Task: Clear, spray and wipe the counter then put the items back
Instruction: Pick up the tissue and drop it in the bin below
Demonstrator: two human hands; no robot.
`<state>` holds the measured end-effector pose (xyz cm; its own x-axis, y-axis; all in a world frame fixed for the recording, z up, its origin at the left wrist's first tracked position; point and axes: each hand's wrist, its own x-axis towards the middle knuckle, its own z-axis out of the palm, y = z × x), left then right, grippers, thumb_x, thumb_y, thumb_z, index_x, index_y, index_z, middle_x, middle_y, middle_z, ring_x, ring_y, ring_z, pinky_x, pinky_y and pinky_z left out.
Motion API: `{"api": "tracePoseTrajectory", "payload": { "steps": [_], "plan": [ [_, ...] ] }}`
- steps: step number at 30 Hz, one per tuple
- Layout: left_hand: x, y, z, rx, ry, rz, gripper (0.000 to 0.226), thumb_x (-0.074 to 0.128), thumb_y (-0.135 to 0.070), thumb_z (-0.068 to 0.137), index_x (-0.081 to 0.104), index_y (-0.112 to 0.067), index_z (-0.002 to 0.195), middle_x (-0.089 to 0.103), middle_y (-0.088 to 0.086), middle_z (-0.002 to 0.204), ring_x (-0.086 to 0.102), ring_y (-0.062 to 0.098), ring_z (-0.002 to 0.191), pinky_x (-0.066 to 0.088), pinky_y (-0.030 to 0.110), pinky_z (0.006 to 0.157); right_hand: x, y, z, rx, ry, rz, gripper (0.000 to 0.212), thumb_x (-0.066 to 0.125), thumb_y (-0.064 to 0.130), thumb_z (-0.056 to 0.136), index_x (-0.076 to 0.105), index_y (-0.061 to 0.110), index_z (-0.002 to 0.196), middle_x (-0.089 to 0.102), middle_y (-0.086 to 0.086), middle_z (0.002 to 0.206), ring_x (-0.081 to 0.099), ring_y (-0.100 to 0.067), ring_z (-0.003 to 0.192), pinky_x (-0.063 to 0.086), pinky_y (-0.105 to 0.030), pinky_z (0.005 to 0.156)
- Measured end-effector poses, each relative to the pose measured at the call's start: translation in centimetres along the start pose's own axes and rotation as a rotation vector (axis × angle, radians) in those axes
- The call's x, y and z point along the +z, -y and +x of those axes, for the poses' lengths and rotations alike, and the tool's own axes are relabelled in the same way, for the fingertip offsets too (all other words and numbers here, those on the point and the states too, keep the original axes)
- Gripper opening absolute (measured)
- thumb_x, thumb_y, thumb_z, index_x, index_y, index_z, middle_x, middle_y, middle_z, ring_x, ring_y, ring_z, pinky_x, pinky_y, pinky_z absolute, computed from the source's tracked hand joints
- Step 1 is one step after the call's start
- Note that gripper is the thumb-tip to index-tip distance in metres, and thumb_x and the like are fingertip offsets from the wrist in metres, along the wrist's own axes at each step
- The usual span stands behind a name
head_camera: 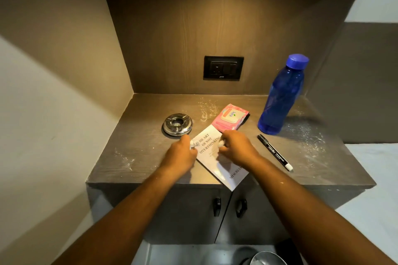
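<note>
My two hands meet over a white book on the dusty counter (133, 157), which I judge to be the opening step: clearing, with nothing yet sprayed or wiped, since pale grit lies in patches left of my left hand and far to the right of my right. The bottle (281, 101) stands upright, cap up, well beyond and right of my right hand. The book (217, 163) lies flat under both hands, its long axis running diagonally from the far left by my left knuckles to the near right, where its corner overhangs the counter's edge. The wipes pack (231, 117) lies just beyond my right hand, touching or overlapping the book's far end. The ashtray (177, 124) sits just beyond my left hand. The marker (275, 152) lies right of my right hand, pale tip toward me, its axis slanting near-right. My left hand (182, 154) and right hand (235, 146) are each curled nearly closed, each pinching something small and white at the fingertips; whether that is the book's edge or a scrap of tissue I cannot tell. Next, I judge, comes lifting the book clear, which calls for a firm hold on its overhanging end.
</note>
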<state>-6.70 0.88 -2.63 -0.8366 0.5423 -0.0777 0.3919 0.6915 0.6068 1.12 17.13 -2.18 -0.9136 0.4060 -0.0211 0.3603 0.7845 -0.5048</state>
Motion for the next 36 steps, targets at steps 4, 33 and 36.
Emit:
{"api": "tracePoseTrajectory", "payload": {
  "steps": [4, 33, 36],
  "plan": [
    [2.2, -5.3, -3.8, 0.18, 0.15, -0.192, 0.011, 0.05, -0.023, 0.09, 0.048, -0.016, 0.099, 0.06, 0.007, 0.107, 0.057, 0.027, 0.095, 0.045, 0.031, 0.072, -2.6, -4.8, -5.9, 0.343, -0.195, 0.385, 0.012, 0.07, 0.014, 0.081, 0.065, 0.014, 0.092, 0.067, -0.002, 0.085, 0.065, -0.021, 0.079, 0.057, -0.038, 0.072],
    [61.4, 7.7, -9.9, -0.453, 0.909, 0.16, 0.029, 0.052, -0.027, 0.087, 0.053, -0.012, 0.111, 0.069, 0.012, 0.085, 0.062, 0.02, 0.055, 0.045, 0.024, 0.046, 37.1, -47.4, -26.4, 1.236, 0.171, 0.781, 0.029, 0.063, 0.005, 0.086, 0.063, -0.001, 0.114, 0.069, -0.02, 0.11, 0.069, -0.036, 0.098, 0.059, -0.048, 0.084],
    [64.6, 9.1, -9.5, -0.497, 0.933, 0.091, 0.038, 0.057, -0.026, 0.09, 0.052, -0.012, 0.125, 0.066, 0.013, 0.106, 0.066, 0.025, 0.077, 0.054, 0.032, 0.052, 39.2, -48.6, -25.8, 1.135, 0.238, 0.615, 0.032, 0.062, 0.016, 0.089, 0.063, 0.005, 0.119, 0.067, -0.016, 0.119, 0.063, -0.032, 0.112, 0.052, -0.044, 0.097]
  ]
}}
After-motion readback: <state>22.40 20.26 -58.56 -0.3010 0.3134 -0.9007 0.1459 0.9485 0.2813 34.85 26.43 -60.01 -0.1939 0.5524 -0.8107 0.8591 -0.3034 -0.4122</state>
